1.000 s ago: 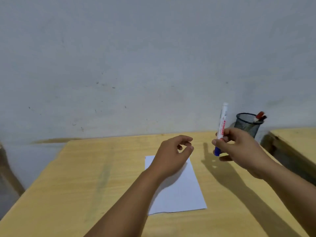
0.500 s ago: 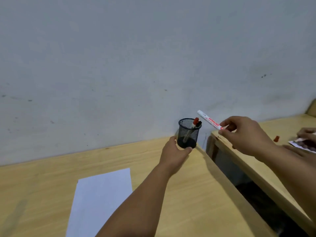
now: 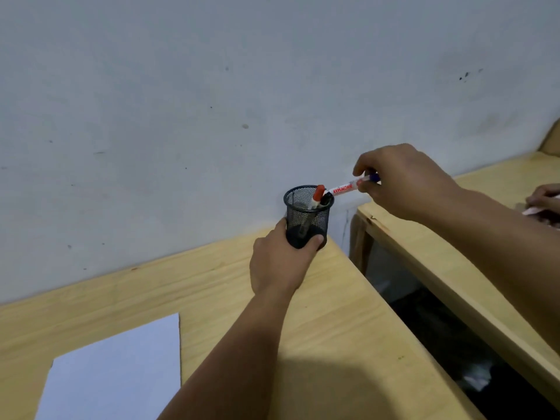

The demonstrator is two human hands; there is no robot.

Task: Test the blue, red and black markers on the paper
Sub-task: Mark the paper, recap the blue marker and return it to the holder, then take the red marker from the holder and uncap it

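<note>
Paper (image 3: 121,368) cut off | left hand (image 3: 280,262) hides cup (image 3: 307,213) base

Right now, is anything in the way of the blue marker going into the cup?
Partly. The red marker and black marker lean at the cup's right rim, just where the blue marker in the right hand points. The cup's left side looks free.

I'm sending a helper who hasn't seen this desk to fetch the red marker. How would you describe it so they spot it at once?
Find the black mesh cup at the wooden desk's far corner by the wall, steadied at its base by the left hand. Two markers stand inside it; take the red marker, capped in red, not the black marker beside it.
</note>
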